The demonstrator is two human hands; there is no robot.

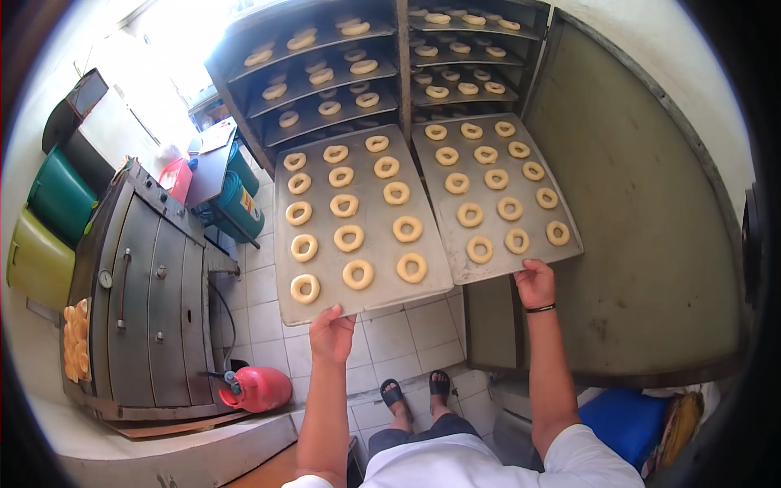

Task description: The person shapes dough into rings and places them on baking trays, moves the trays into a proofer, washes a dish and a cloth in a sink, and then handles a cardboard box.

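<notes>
My left hand grips the front edge of a metal tray holding several rings of pale dough in rows. My right hand, with a dark band at the wrist, grips the front edge of a second such tray beside it, also bearing dough rings. Both trays lie level, with their far ends at the front of a metal rack stacked with more loaded trays. Whether they rest on the rack's rails is hidden.
A steel oven stands at the left, with a red gas cylinder and hose low beside it. Behind are a table and plastic bins. A large rack door swings open on the right. A low step crosses the tiled floor.
</notes>
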